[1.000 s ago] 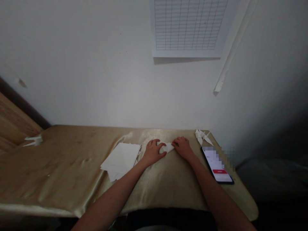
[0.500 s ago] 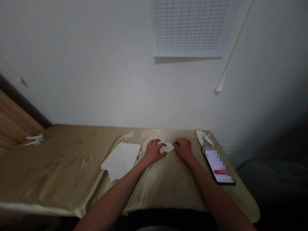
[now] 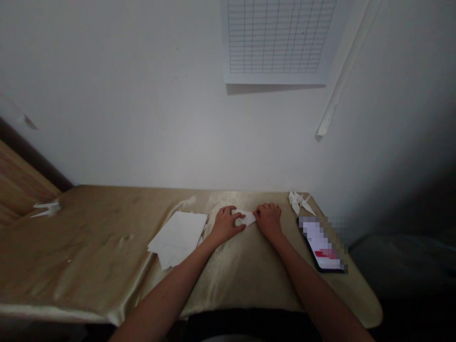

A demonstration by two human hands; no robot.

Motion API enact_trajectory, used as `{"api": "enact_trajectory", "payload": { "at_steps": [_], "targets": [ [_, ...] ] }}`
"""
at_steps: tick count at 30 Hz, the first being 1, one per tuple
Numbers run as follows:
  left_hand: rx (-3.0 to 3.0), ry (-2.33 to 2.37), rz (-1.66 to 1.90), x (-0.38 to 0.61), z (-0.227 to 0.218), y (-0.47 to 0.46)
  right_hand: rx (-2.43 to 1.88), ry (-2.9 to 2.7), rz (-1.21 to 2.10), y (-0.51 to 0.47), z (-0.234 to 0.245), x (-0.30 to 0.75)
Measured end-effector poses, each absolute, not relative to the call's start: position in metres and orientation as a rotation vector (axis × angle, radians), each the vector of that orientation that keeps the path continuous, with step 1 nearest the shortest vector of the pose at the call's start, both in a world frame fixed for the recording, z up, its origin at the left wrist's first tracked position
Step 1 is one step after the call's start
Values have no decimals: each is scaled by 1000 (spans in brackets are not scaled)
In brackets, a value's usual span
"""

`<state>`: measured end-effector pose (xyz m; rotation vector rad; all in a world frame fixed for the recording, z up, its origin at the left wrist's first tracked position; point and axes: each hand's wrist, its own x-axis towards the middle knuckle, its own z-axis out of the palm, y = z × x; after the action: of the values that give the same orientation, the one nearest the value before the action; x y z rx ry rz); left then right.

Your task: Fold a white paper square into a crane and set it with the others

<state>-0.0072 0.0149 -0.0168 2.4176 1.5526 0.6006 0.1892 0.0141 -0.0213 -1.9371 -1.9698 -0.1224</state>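
A small piece of folded white paper (image 3: 250, 219) lies on the cloth between my two hands. My left hand (image 3: 225, 225) curves over its left end, with thumb and index fingertip pressed on the paper. At the pointed right end, my right hand (image 3: 269, 219) pinches the tip, its other fingers curled. The fingers of both hands hide parts of the paper. To the left of my left forearm rests a stack of white paper sheets (image 3: 178, 235), its edges uneven.
A folded paper crane (image 3: 299, 203) sits at the back right, near a phone (image 3: 322, 254) with a lit screen. Another folded white paper piece (image 3: 48, 208) lies far left. The table (image 3: 96, 237) has a shiny gold cloth and meets a wall carrying a gridded sheet (image 3: 276, 42).
The whole view has shifted slightly. Both hands stay at the folded paper, and the right fingers have moved a little along its right tip.
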Motion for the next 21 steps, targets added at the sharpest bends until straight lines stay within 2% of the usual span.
{"api": "enact_trajectory", "payload": {
  "at_steps": [21],
  "targets": [
    [2370, 1605, 603, -3, -12, 15, -1933, -1982, -108, 15, -21, 188]
  ]
}}
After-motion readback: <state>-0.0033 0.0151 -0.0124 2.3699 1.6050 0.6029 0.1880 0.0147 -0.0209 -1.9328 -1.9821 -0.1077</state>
